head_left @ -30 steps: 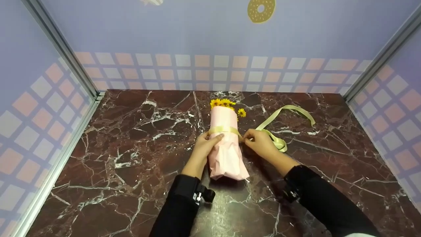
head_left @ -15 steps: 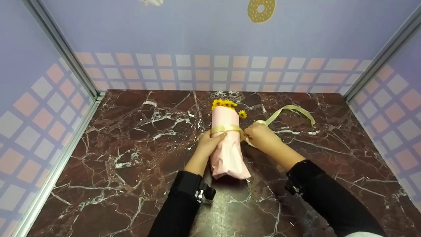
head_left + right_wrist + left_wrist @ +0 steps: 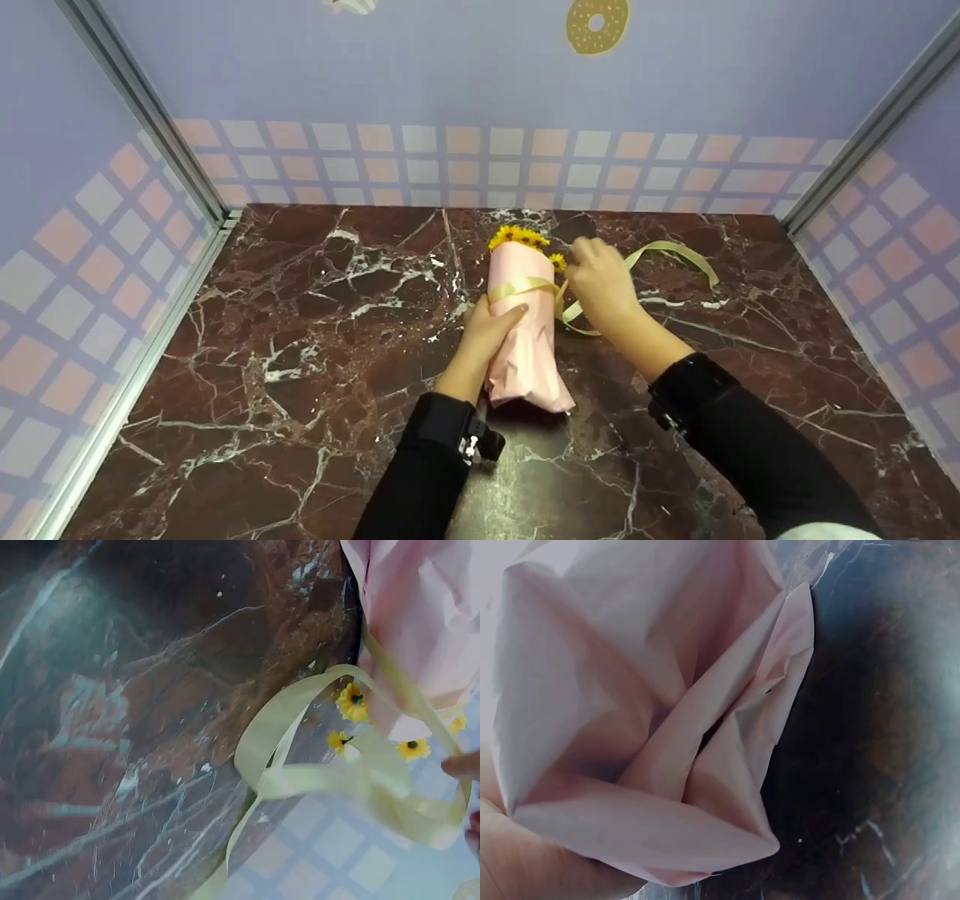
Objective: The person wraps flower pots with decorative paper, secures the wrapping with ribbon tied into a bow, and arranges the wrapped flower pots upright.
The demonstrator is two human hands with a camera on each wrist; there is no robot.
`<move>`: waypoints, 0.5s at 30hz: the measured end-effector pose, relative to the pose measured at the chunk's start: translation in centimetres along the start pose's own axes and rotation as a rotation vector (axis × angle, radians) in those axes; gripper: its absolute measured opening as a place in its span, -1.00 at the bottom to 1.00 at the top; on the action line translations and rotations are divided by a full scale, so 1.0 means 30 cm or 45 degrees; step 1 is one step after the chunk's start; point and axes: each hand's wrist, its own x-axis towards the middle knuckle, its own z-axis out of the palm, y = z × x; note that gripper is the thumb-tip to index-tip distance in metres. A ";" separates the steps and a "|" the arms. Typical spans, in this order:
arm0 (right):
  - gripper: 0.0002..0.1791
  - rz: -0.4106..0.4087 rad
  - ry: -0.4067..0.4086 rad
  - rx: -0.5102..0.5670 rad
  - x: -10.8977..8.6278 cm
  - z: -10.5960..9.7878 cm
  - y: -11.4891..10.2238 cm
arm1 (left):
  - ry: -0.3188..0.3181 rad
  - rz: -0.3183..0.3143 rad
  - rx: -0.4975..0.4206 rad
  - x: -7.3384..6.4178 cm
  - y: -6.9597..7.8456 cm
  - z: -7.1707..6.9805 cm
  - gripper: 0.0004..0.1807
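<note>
A bouquet in pink wrapping paper (image 3: 529, 345) lies mid-table, with yellow flowers (image 3: 519, 237) showing at its far end. My left hand (image 3: 484, 337) grips it from the left side, thumb over the paper. A pale yellow-green ribbon (image 3: 521, 286) crosses the wrap around its middle and trails off to the right. Raised beside the flowers, my right hand (image 3: 606, 289) pinches part of the ribbon; in the right wrist view the ribbon (image 3: 274, 724) hangs in loops below the fingers (image 3: 466, 765). The left wrist view shows the folded lower end of the paper (image 3: 652, 817).
The table (image 3: 300, 360) has a dark red-brown marble pattern. A blue-purple back wall (image 3: 420, 67) with a checkered band stands behind it, and side walls rise left and right in metal frames. A loose ribbon tail curls at the right rear.
My right hand has risen away from the bouquet's side toward the far end, drawing ribbon with it. The bouquet and my left hand have shifted slightly right.
</note>
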 end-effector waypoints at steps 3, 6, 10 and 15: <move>-0.90 0.345 -0.053 0.090 0.002 -0.007 -0.001 | -0.003 -0.017 0.003 0.001 -0.001 0.005 -0.16; -0.87 0.726 -0.257 0.378 0.008 -0.013 -0.001 | -0.009 -0.035 -0.013 -0.001 0.000 0.005 -0.14; -0.80 1.024 -0.278 0.817 0.017 -0.007 0.006 | -0.019 -0.044 -0.029 -0.002 0.000 0.004 -0.15; -0.88 0.810 -0.026 0.935 0.025 0.013 -0.005 | -0.033 -0.081 -0.055 -0.005 0.001 0.004 -0.14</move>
